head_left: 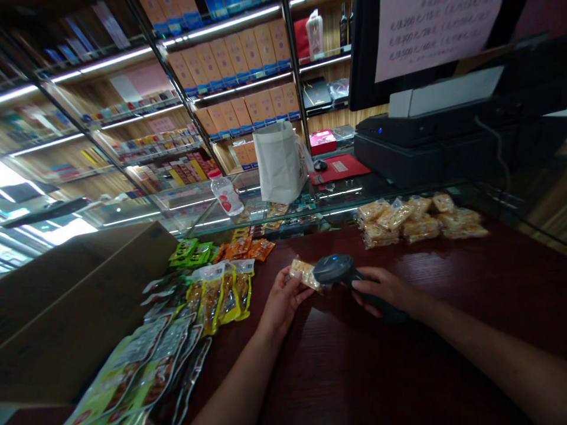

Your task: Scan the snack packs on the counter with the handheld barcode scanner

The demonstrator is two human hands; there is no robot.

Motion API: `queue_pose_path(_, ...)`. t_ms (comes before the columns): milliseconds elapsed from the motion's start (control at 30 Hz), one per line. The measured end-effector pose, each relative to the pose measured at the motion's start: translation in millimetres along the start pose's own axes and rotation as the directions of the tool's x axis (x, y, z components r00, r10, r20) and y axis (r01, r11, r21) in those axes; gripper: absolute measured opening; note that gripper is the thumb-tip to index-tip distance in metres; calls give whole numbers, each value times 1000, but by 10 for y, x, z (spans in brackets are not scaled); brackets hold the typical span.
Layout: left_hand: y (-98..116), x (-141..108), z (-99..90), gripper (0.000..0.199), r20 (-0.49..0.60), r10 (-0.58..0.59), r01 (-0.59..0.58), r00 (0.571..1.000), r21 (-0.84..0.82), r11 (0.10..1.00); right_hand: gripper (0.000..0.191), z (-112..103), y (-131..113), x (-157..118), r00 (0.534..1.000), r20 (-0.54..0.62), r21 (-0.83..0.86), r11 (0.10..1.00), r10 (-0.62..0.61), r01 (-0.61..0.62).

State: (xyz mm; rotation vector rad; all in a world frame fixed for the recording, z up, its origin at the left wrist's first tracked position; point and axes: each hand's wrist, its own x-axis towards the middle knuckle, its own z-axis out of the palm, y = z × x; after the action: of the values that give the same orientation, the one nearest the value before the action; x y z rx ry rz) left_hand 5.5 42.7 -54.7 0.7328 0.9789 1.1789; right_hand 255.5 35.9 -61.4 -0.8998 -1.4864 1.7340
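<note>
Wrapped snack (305, 274) is held above the dark red table (376, 378), on the near side of the white bag (278, 168), which is taken as landmark. It is gripped at its left end between the thumb and fingers of the left hand (284, 295); the right end is partly covered by the head of a barcode scanner (334, 268). Whether scanner and wrapper are touching cannot be told. The scanner handle is clasped by the right hand (383, 289), nearer than the bag and to its right. A small blue light is seen on the scanner head.

Stacked to the right of the bag and nearer, on the table, a pile of similar wrapped snacks (416, 219) is noted. To the left of the bag and nearer, green packets (193, 252) and orange packets (248, 248) are laid side by side; yellow-edged pouches (224, 292) are placed nearer than these, and larger flat pouches (142, 360) are overlapped nearer again. An open cardboard box (84, 295) is located farther left. A bottle with a red cap (227, 195) is stood just left of the bag, on a glass counter (201, 219). A red folder (348, 168) is laid right of the bag.
</note>
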Motion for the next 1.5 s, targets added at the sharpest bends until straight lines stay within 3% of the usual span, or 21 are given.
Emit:
queue_pose_path(200,-16,-36,47,45,-47,41,-40,998,14,999,42,11,-29,-19,1000,2,-9,1000,0,0)
queue_pose_path(267,-42,-56,75,46,-108,172,-166,979,61,984,41,7,-31,-27,1000,5,-9,1000,-2,2)
queue_pose_path(400,-76,-71,101,50,-175,443,-416,879,171,893,39,-13,-37,-41,1000,15,-7,1000,-13,13)
queue_pose_path(767,-20,-96,87,47,-233,559,-492,796,290,821,38,10,-48,-27,999,37,-44,999,4,-2)
queue_pose_path(1067,-35,-7,47,48,-232,341,-323,911,115,940,43,-20,-97,-53,999,13,18,999,-43,43)
queue_pose_path(1500,-8,-27,44,43,-224,316,-309,922,64,949,37,-76,-72,-66,994,-44,69,992,-99,102)
